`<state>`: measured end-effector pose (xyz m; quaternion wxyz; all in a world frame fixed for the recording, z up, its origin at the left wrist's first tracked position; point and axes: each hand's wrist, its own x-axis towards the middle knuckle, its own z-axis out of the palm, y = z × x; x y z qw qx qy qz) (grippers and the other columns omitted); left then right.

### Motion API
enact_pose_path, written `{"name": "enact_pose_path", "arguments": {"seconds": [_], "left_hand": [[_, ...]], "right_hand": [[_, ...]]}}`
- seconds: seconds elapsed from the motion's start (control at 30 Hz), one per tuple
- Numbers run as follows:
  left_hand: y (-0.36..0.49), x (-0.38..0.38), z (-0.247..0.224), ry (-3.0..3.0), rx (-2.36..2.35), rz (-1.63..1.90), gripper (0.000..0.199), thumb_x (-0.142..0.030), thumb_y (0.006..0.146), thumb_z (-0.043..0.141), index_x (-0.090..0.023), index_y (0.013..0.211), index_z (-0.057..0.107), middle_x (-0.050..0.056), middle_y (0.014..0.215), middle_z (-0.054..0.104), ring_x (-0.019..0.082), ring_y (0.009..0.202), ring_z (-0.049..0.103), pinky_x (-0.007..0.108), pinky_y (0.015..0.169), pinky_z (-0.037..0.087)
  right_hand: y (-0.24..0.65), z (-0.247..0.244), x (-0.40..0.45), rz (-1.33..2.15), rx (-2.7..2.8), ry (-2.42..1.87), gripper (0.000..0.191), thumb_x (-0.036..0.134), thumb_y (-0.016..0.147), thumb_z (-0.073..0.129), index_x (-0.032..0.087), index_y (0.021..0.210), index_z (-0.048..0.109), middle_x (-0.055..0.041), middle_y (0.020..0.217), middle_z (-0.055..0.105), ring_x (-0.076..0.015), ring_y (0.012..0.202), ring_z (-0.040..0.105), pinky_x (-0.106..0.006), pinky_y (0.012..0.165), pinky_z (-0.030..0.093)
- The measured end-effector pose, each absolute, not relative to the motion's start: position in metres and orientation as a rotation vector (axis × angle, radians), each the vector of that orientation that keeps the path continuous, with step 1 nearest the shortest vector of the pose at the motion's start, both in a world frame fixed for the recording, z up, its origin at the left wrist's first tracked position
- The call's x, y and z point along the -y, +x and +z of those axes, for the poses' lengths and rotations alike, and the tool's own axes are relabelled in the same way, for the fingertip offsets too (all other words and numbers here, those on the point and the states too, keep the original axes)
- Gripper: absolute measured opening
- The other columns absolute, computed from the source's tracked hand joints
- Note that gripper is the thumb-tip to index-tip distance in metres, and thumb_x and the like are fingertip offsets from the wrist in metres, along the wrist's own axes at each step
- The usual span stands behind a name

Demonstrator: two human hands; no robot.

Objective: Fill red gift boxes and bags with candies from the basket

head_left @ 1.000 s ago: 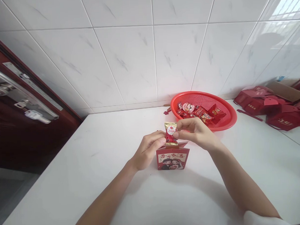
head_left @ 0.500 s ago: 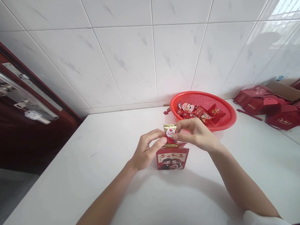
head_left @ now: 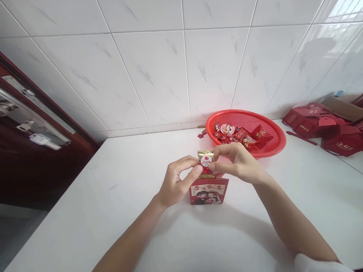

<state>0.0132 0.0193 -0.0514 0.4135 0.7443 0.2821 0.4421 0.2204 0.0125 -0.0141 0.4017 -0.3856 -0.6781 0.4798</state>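
Observation:
A small wrapped candy (head_left: 205,160) with gold ends and a round white label is held upright between my two hands. My left hand (head_left: 179,180) pinches its left edge between thumb and fingers. On the other edge, the thumb and index finger of my right hand (head_left: 238,162) close on the wrapper. Just below the candy stands a red gift box (head_left: 209,192) with a cartoon couple and gold panel on its front. The candy's lower end is right at the box's top; whether it is inside the opening I cannot tell.
A red plastic basket (head_left: 278,138) holding several wrapped sweets stands behind my right hand, near the tiled wall. Several folded red boxes (head_left: 306,121) lie at the right by an open cardboard carton (head_left: 345,108). On the left is a dark red door (head_left: 18,165) with keys.
Almost nothing differs. Both hands keep their grip on the candy above the box, and the candy's wrapper has shifted only slightly.

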Motion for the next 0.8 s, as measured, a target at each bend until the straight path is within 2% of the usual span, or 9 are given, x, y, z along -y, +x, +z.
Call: {"name": "enact_pose_path", "arguments": {"seconds": [0.6,0.8], "left_hand": [[0.0128,-0.0177,-0.0521,1.886,-0.669,1.174,0.022,-0.025,0.098,0.059,-0.020,0.084,0.075,0.006,0.089,0.071,0.019,0.085,0.064,0.031,0.078,0.051],[0.0145,-0.0172,-0.0517,1.855,-0.702,1.155,0.026,-0.031,0.099,0.057,-0.018,0.081,0.070,0.005,0.085,0.067,0.019,0.083,0.061,0.031,0.078,0.049]], "right_hand": [[0.2218,-0.0150,-0.0127,1.241,1.740,-0.925,0.013,0.026,0.081,0.075,0.017,0.074,0.071,-0.0019,0.069,0.068,-0.0148,0.065,0.062,-0.028,0.062,0.051],[0.2222,-0.0166,-0.0139,1.275,1.735,-0.871,0.016,0.030,0.084,0.076,0.015,0.079,0.070,-0.0023,0.073,0.068,-0.0138,0.066,0.063,-0.026,0.062,0.052]]}}
